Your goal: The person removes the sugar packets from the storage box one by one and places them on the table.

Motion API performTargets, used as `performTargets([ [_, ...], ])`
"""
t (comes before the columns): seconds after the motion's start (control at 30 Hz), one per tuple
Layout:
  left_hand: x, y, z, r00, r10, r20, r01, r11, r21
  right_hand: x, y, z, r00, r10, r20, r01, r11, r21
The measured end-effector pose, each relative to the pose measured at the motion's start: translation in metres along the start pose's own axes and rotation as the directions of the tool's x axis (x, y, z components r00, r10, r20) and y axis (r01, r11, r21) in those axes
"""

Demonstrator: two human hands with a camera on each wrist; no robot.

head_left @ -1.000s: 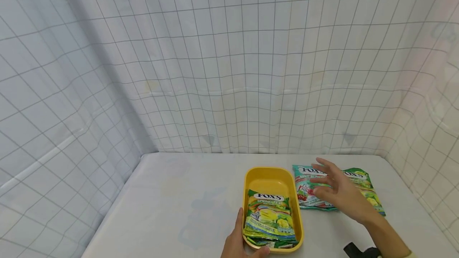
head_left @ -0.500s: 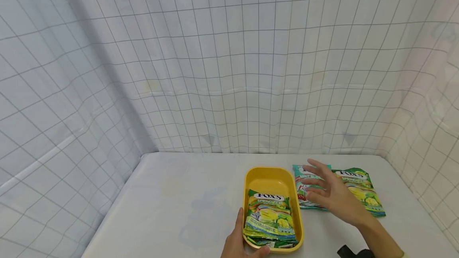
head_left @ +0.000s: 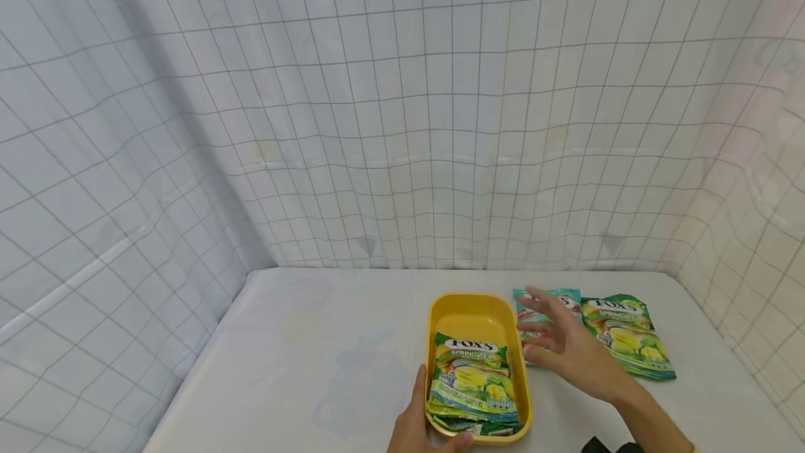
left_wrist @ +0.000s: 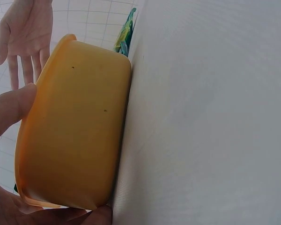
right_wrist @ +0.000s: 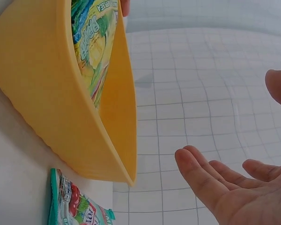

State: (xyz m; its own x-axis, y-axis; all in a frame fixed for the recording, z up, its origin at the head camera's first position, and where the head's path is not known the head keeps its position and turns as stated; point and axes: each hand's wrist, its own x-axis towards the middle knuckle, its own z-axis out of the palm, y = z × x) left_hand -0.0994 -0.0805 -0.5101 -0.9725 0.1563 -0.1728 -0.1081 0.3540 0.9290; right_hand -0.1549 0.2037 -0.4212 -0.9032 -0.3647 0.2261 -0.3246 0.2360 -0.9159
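Observation:
A yellow plastic tub (head_left: 472,310) stands on the table with a green Fox's Spring Tea candy bag (head_left: 474,383) in its near half, over more green packaging. My left hand (head_left: 415,425) grips the tub's near left corner, its thumb and fingers at the rim and wall, as the left wrist view (left_wrist: 75,126) also shows. To the tub's right, my right hand (head_left: 569,351) hovers with spread, relaxed fingers and holds nothing. Partly hidden under it lies a teal Fox's candy bag (head_left: 571,303) with red fruit print, close to the tub.
Another green Spring Tea candy bag (head_left: 629,338) lies flat at the right, next to the teal one. The white-covered table (head_left: 302,362) ends at a white grid-patterned curtain (head_left: 409,159), which also hangs along both sides.
My right hand has moved left, from between the two loose bags to over the teal bag and near the tub's rim. The left hand and tub have stayed put.

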Motion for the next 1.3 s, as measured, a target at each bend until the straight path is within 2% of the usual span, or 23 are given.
performTargets([
  [0.17,-0.001,0.000,0.000,1.000,0.008,-0.002,-0.008,1.000,0.002,0.000,0.002,0.003,0.999,0.004,0.037,-0.005,0.999,0.034],
  [0.37,-0.002,0.001,0.000,1.000,0.007,0.000,-0.007,1.000,-0.004,0.001,0.005,0.010,0.997,0.045,0.056,-0.048,0.998,0.049],
  [0.57,-0.002,0.001,0.000,1.000,-0.002,0.003,0.002,1.000,0.003,0.001,0.007,0.017,0.993,0.105,0.047,-0.106,0.994,0.020],
  [0.67,-0.002,0.001,0.000,1.000,-0.014,0.001,0.014,1.000,0.010,0.000,0.008,0.020,0.993,0.110,0.050,-0.110,0.994,0.008],
  [0.83,-0.002,0.002,0.001,1.000,-0.028,-0.006,0.028,0.999,0.020,0.000,0.007,0.025,0.986,0.156,0.058,-0.158,0.987,0.026],
  [1.3,-0.002,-0.001,0.001,1.000,-0.003,-0.014,0.004,1.000,0.010,0.000,0.009,0.036,0.968,0.245,0.063,-0.245,0.970,-0.011],
])
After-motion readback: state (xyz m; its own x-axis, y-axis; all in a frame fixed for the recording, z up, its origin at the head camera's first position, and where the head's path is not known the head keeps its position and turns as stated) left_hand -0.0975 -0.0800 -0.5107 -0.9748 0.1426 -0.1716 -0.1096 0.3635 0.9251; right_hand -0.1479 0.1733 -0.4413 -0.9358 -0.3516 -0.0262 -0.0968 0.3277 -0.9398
